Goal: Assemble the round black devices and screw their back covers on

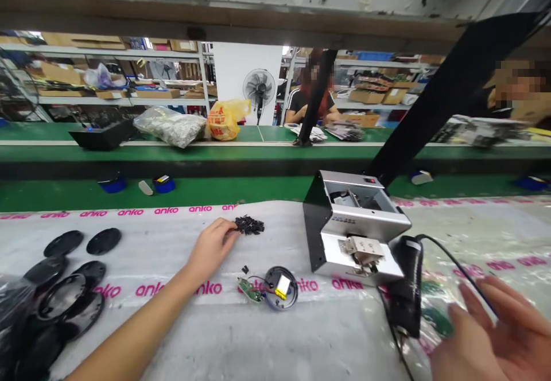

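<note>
At the left edge of a pile of small black parts [250, 225], my left hand [216, 242] has its fingertips pinched together; what they hold is hidden. My right hand [491, 335] is at the lower right, blurred, fingers apart and nothing visible in them. Close beside it are green circuit boards [437, 315] in clear plastic and a black cylindrical tool [407, 289] with a cord. Between the hands lies an open round black housing [290, 300] containing a white and yellow battery [282, 286]. Wires join it to a small green circuit board [249, 290].
A silver and black machine [357, 226] stands right of centre. Black round covers [64, 298] lie at the left. Blue-based pieces [163, 184] rest on the green conveyor [215, 189]. A dark slanted post [434, 105] rises behind the machine. People [307, 102] sit across the line.
</note>
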`<state>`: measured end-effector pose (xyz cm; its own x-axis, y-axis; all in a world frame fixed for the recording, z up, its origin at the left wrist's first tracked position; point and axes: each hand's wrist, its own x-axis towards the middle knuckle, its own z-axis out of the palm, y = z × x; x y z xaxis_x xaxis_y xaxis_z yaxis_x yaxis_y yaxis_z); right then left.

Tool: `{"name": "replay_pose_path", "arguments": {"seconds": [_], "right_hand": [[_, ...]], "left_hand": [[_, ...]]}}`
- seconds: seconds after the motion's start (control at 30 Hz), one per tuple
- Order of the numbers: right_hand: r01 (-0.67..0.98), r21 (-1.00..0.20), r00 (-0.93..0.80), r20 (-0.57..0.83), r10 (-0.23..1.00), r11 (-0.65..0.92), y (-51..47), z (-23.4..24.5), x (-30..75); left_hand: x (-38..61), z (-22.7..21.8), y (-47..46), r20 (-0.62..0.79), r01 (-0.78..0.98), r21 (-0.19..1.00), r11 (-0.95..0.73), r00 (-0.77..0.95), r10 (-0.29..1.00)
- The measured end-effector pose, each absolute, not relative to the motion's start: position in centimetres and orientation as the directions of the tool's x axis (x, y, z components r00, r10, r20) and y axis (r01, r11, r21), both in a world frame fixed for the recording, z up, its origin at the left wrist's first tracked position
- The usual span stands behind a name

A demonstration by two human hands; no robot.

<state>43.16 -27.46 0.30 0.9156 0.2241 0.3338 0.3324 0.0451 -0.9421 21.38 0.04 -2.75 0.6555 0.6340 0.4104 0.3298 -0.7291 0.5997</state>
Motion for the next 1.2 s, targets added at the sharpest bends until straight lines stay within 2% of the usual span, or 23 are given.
{"name": "replay_pose_path", "arguments": {"seconds": [0.03, 0.07, 0.1, 0.13, 0.17, 0.2, 0.23, 0.3, 0.37, 0.4, 0.53, 0.7, 0.83, 1.0, 1.1, 1.2], "right_hand": [[0.455, -0.888, 0.864, 0.457, 0.212, 0.060, -26.9, 1.1, 41.6], [0.563, -0.823, 0.774, 0.558, 0.300, 0.079, -26.0, 1.7, 40.0], [0.658, -0.745, 0.622, 0.619, 0.479, 0.109, -24.9, 2.2, 38.5], [0.727, -0.671, 0.418, 0.603, 0.679, 0.148, -23.7, 2.5, 37.1], [0.792, -0.583, 0.210, 0.538, 0.816, 0.181, -22.3, 2.7, 35.8], [0.842, -0.506, 0.078, 0.459, 0.885, 0.188, -20.9, 2.6, 34.6], [0.884, -0.434, -0.003, 0.364, 0.931, 0.173, -19.5, 2.5, 33.6], [0.942, -0.303, -0.056, 0.277, 0.959, 0.143, -17.2, 2.0, 32.3], [0.955, -0.264, -0.065, 0.254, 0.965, 0.133, -15.7, 1.8, 31.7], [0.946, -0.294, -0.060, 0.257, 0.965, 0.137, -15.4, 1.9, 31.8], [0.828, -0.552, 0.056, 0.247, 0.967, 0.093, -15.0, 3.1, 33.6], [0.599, -0.797, 0.240, 0.087, 0.967, -0.076, -15.0, 2.8, 35.6], [0.498, -0.863, 0.275, 0.067, 0.959, -0.082, -15.2, 1.3, 35.5], [0.313, -0.945, 0.337, 0.019, 0.941, -0.093, -15.3, 0.6, 35.3], [0.375, -0.927, 0.278, 0.108, 0.955, -0.004, -15.5, 0.9, 35.4], [0.438, -0.897, 0.213, 0.158, 0.964, 0.050, -15.7, 1.2, 35.4]], "left_hand": [[21.4, -3.2, 0.4, 0.409, 0.331, 0.600, -0.728, 0.655, 0.635], [21.5, -3.5, 0.7, 0.408, 0.327, 0.600, -0.730, 0.660, 0.631], [21.6, -3.7, 0.8, 0.406, 0.319, 0.601, -0.733, 0.669, 0.623], [21.7, -3.9, 0.8, 0.404, 0.310, 0.603, -0.736, 0.677, 0.616], [21.8, -4.1, 0.8, 0.402, 0.301, 0.607, -0.736, 0.682, 0.611], [22.0, -4.2, 0.8, 0.400, 0.294, 0.614, -0.733, 0.685, 0.609], [22.2, -4.2, 0.8, 0.397, 0.287, 0.624, -0.727, 0.685, 0.611], [22.5, -4.2, 0.8, 0.390, 0.271, 0.657, -0.703, 0.676, 0.625], [22.6, -4.1, 0.7, 0.378, 0.249, 0.705, -0.664, 0.659, 0.650], [22.6, -3.9, 0.7, 0.371, 0.234, 0.734, -0.638, 0.648, 0.665], [22.0, -3.1, 0.2, 0.326, 0.136, 0.865, -0.482, 0.579, 0.747], [21.2, -2.8, -0.9, 0.091, -0.057, 0.996, -0.071, 0.517, 0.851], [21.0, -2.8, -1.4, -0.108, -0.190, 0.947, 0.258, 0.569, 0.816], [21.1, -2.6, -1.8, -0.241, -0.265, 0.828, 0.495, 0.628, 0.740], [21.2, -2.4, -2.2, -0.294, -0.266, 0.754, 0.601, 0.682, 0.669], [21.1, -2.3, -2.5, -0.272, -0.252, 0.737, 0.628, 0.739, 0.616]]}}
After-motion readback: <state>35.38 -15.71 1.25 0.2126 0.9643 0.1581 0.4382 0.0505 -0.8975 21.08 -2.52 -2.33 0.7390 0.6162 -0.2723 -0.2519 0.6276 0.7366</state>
